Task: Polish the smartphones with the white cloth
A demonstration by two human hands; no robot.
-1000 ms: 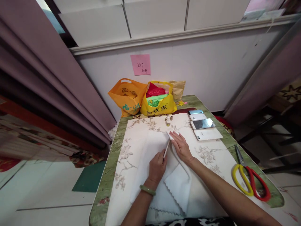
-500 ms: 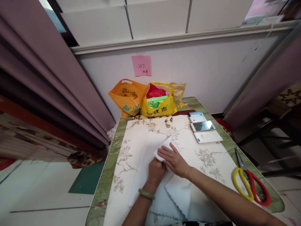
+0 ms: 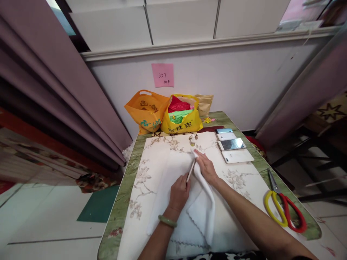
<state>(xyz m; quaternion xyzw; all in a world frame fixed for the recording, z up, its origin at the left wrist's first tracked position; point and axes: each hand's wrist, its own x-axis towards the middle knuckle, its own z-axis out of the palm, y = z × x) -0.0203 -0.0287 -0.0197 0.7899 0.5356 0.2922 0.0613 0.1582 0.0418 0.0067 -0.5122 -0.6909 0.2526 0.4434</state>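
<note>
While the left hand (image 3: 179, 192) closes around the lower end of a slim white slab (image 3: 191, 170), held on edge and tilted toward one o'clock, the right hand (image 3: 207, 168) lies with fingers stretched out, pressing a white cloth (image 3: 203, 213) against the slab's right face. Seen edge-on, the slab could be a phone, though I cannot be sure. The cloth drapes from the right palm down toward six o'clock, its scalloped edge resting on the flowered table cover (image 3: 151, 169).

From where I stand, this looks like a wiping stroke in mid-run, the cloth rubbing one face while the other hand steadies. The next move, I judge, calls for a firm grip from the left fingers and even pressure along the whole face, then a turn of the slab so the other side meets the cloth.

At two o'clock from the hands sits a row of phones (image 3: 232, 144), well apart. Scissors (image 3: 284, 213) lie at four o'clock near the table's edge. A small bottle (image 3: 192, 140) stands at twelve, just beyond the fingertips, with an orange bag (image 3: 146, 110) and a yellow bag (image 3: 181, 122) behind it.
</note>
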